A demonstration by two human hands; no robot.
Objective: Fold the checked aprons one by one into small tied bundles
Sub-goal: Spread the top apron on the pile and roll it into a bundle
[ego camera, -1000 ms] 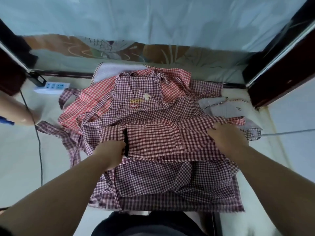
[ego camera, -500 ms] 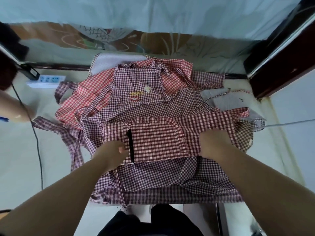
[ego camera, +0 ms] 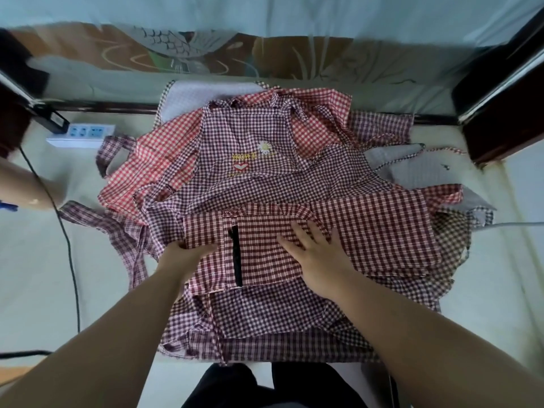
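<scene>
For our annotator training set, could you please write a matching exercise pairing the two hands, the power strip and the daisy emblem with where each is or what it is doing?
Things:
1 left hand
2 right hand
3 power strip
4 daisy emblem

Places or states:
A on the bib of the purple checked apron
B flat on the folded apron
C white, at the far left
D gripping the folded apron's left edge

Pairs: 1-D; 2-B; 3-C; 4-A
</scene>
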